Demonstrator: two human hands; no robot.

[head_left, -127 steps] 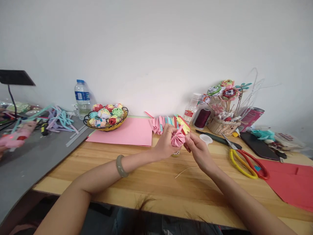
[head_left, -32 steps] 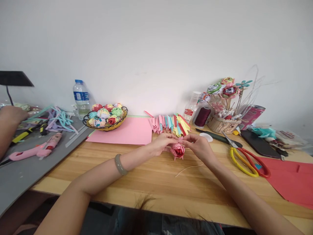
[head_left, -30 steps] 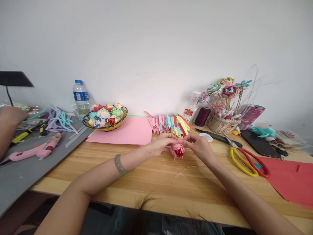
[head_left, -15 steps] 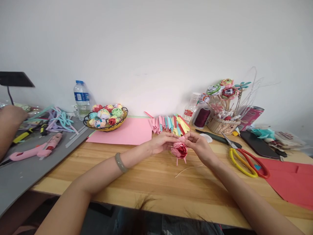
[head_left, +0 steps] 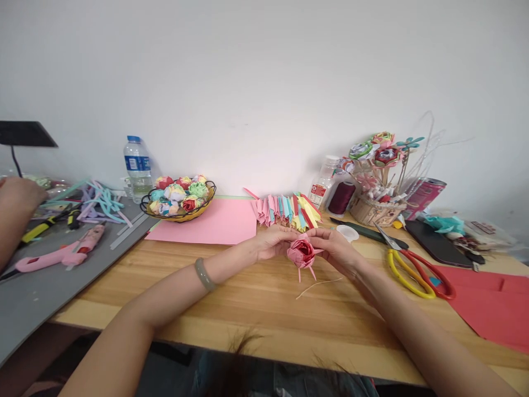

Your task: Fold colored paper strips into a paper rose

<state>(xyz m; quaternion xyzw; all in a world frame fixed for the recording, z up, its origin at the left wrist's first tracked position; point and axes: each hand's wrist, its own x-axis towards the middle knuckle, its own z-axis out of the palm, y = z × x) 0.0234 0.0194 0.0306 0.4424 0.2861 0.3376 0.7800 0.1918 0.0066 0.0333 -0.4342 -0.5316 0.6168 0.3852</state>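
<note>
Between my two hands is a pink paper flower (head_left: 301,253) with a darker red centre, held above the wooden table (head_left: 248,309). My left hand (head_left: 276,240) pinches its upper left edge, and my right hand (head_left: 329,243) grips its upper right side. Narrow pink strips hang from the flower's underside, and one points right beneath my right fingers. A thin piece of string (head_left: 316,284) lies on the wood just below. Behind my hands stands a row of folded paper pieces (head_left: 285,209) in pink, blue, yellow and red.
A basket of paper flowers (head_left: 182,199) rests on pink paper (head_left: 231,223) at left. Scissors (head_left: 409,270), a black phone (head_left: 438,244) and red paper (head_left: 491,303) lie right. Another person's hand (head_left: 20,196) is at far left, near a pink glue gun (head_left: 61,256).
The flower has turned slightly between my hands, with its red centre now facing more upward and a strip showing at its right. My right fingers have shifted their grip on it.
</note>
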